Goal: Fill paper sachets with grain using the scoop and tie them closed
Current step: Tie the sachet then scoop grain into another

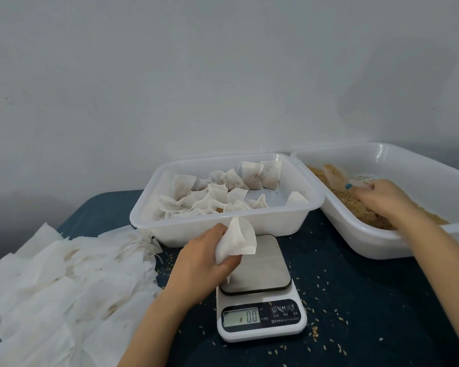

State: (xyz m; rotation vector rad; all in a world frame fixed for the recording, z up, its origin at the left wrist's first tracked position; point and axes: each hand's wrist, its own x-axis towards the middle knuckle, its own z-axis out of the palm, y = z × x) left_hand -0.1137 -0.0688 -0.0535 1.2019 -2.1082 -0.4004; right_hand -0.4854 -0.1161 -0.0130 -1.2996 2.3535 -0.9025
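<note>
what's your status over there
Left hand holds open sachet over scale. Right hand grips scoop in grain tray. Spilled grain around scale.

Blue table (368, 300) bears sachet tub (223, 221), grain tub (408, 165), scale (261, 316), empty sachets (64, 282), grains (336, 311).

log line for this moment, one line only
step: scoop grain | left hand: holds paper sachet above scale | right hand: grips scoop in grain tray | display: 0.0
</note>
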